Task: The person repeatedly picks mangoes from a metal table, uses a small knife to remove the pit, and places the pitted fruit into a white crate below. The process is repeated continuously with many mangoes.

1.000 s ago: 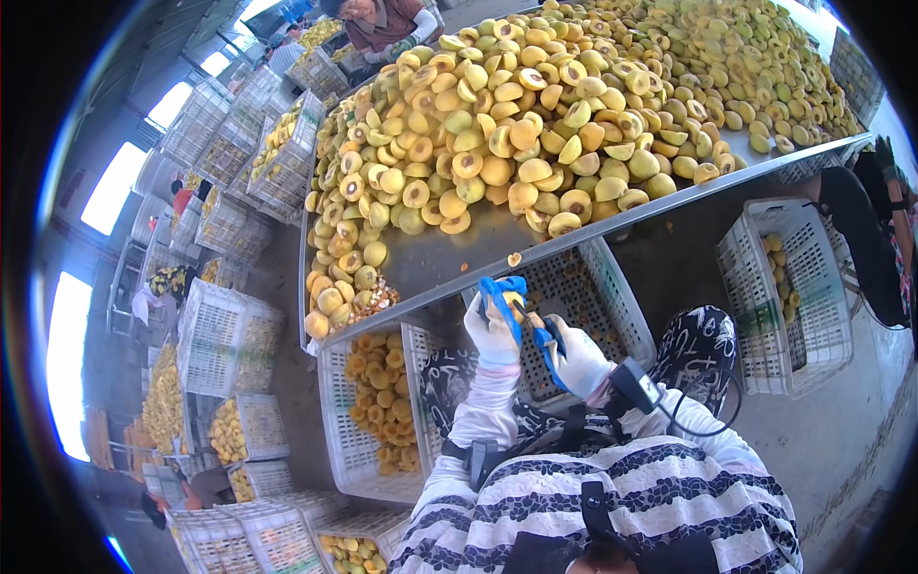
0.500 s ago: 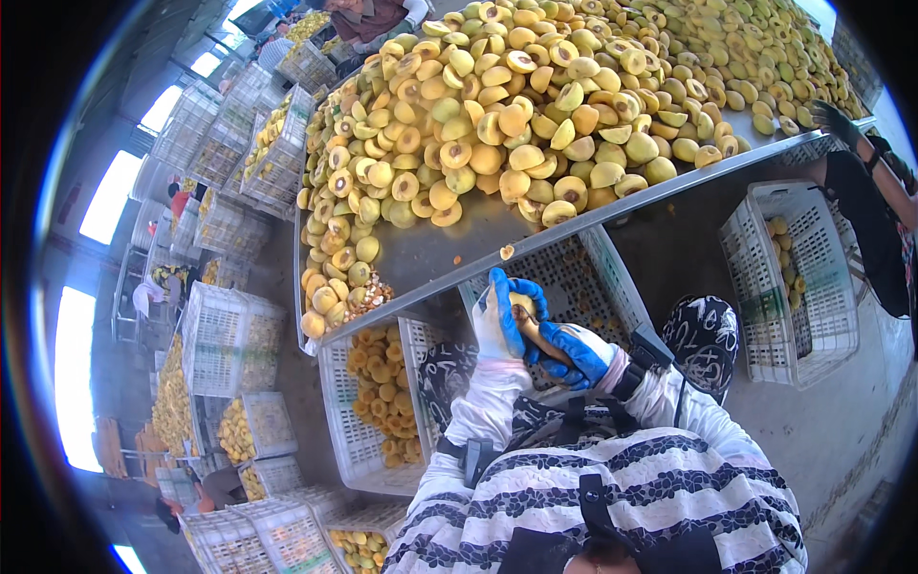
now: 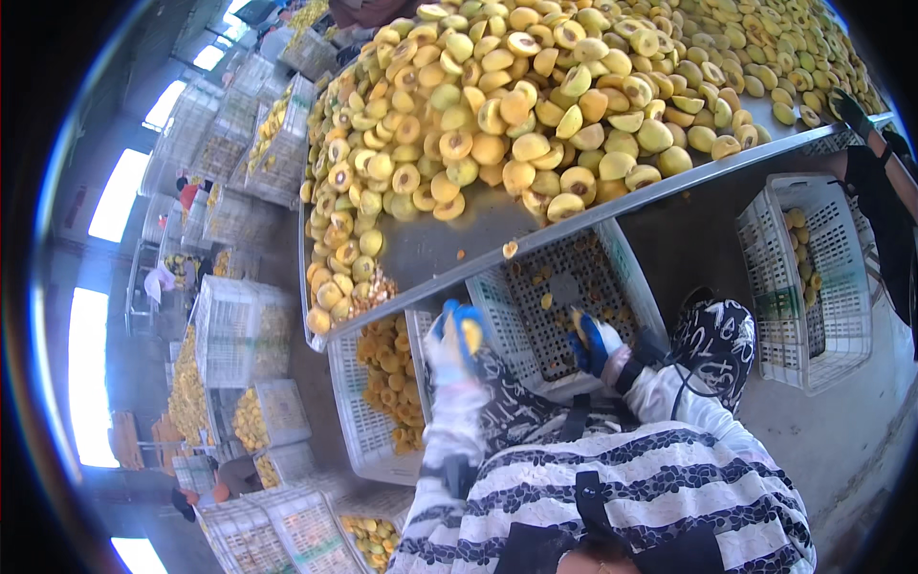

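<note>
My left hand (image 3: 457, 335), in a white and blue glove and blurred by motion, is closed on a yellow peach half (image 3: 471, 334). It is beside the white crate of peach halves (image 3: 390, 373), below the table's edge. My right hand (image 3: 597, 346), gloved alike, is closed over the middle crate; a tan piece of a pitting tool (image 3: 577, 318) shows at its fingers, the rest hidden. That middle crate (image 3: 626, 263) has scattered fruit bits on its slotted bottom. Above both hands, a big heap of halved yellow peaches (image 3: 516, 115) covers much of the metal table (image 3: 449, 239).
Along the table's near side runs a raised metal rim (image 3: 593, 218). A person's dark-gloved hand (image 3: 849, 110) is at the table's right end, near a white crate (image 3: 813, 354) with some fruit. Stacked white crates (image 3: 239, 330) of peaches stand at left. Small pit pieces (image 3: 378, 290) lie at the table's left corner.
My hands were together at a peach half with a wooden-handled tool. Now they are apart: the left has moved left and down with a half, the right slightly right.
</note>
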`<state>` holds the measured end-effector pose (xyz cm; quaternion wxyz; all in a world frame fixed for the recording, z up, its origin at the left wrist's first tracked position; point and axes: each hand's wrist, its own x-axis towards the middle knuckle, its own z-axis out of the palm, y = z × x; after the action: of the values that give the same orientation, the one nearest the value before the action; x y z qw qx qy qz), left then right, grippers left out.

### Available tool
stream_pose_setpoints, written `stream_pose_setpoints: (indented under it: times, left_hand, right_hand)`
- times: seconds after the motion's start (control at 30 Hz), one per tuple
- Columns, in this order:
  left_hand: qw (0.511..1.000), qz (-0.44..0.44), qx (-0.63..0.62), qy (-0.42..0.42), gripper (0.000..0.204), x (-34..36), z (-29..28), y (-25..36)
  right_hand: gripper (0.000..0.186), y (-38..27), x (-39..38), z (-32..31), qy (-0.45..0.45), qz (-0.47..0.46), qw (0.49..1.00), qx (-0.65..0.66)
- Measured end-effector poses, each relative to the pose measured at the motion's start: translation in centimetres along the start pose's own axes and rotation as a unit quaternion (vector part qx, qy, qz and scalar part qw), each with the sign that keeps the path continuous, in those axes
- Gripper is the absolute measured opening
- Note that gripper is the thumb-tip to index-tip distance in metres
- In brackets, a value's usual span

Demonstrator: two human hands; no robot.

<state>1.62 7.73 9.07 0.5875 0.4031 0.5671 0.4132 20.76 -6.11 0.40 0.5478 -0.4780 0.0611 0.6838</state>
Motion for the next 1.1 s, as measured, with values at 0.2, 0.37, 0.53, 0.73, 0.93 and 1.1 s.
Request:
stream_pose_setpoints:
  times: [0.2, 0.37, 0.53, 0.73, 0.93, 1.1]
  left_hand:
    - [0.691, 0.422, 0.572, 0.130, 0.037, 2.5, -6.3, 7.2]
    - [0.673, 0.502, 0.522, -0.151, 0.056, 2.5, 6.1, 2.8]
    - [0.628, 0.542, 0.463, -0.313, 0.040, -0.1, 8.1, 1.8]
    - [0.878, 0.235, 0.415, 0.033, 0.061, 13.1, 7.8, 9.4]
    - [0.825, 0.243, 0.509, -0.038, 0.091, 19.5, 9.5, 5.2]
    - [0.983, 0.038, -0.011, -0.177, 0.040, 15.3, 4.2, 7.5]
  right_hand:
    - [0.052, -1.3, 0.1, -0.8, -0.063, -0.073, 0.992, 0.087]
    - [0.049, -2.3, 0.0, -0.1, -0.009, -0.045, 0.984, 0.174]
    - [0.050, -3.1, -1.3, -0.7, 0.018, -0.167, 0.977, 0.133]
    - [0.050, -4.1, -1.9, 0.3, -0.002, -0.120, 0.984, 0.133]
    - [0.052, -4.3, -2.3, 1.3, -0.039, -0.111, 0.984, 0.130]
    - [0.049, -4.1, -3.8, 1.8, -0.046, -0.176, 0.982, -0.054]
